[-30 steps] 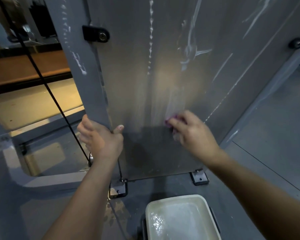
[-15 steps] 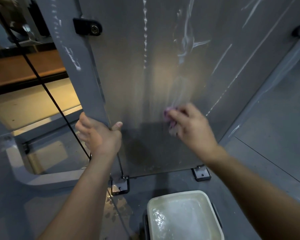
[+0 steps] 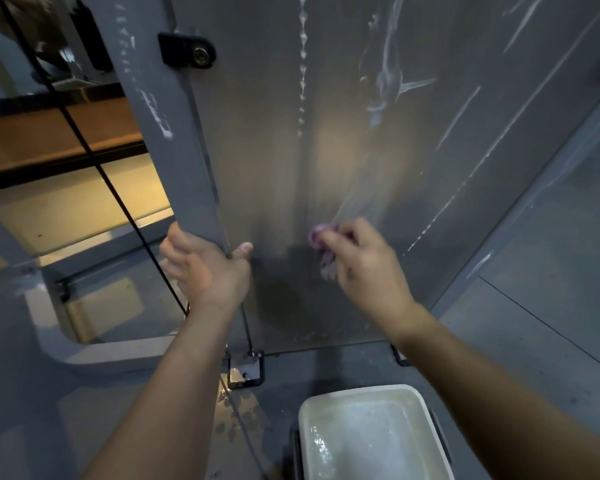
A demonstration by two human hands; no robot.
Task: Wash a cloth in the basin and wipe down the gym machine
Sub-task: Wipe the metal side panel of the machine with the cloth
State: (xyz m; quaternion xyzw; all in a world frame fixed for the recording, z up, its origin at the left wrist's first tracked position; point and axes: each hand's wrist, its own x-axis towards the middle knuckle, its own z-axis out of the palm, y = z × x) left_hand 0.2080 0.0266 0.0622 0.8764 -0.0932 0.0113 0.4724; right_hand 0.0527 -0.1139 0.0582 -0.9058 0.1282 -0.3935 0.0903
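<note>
— Where's the cloth now?

— Bunched in my right hand (image 3: 364, 261), fingers curled round it, pressed against the grey panel (image 3: 326, 161) of the gym machine. Only a purple edge of the cloth (image 3: 321, 239) shows past my fingertips. A second ago it sat lower on the panel; I've carried it a little upward, and a faint wet smear rises above it.

— And your other hand?

— My left hand (image 3: 207, 263) grips the upright post (image 3: 174, 150) at the panel's left edge, thumb on the front, same spot as before. My hands are well apart.

— So how far along are you?

— I judge the lower middle is getting covered, but white drip streaks (image 3: 302, 64) remain higher up and to the right. The basin (image 3: 326, 403) stands on the floor just below, water in it, near enough to rinse when needed.
</note>
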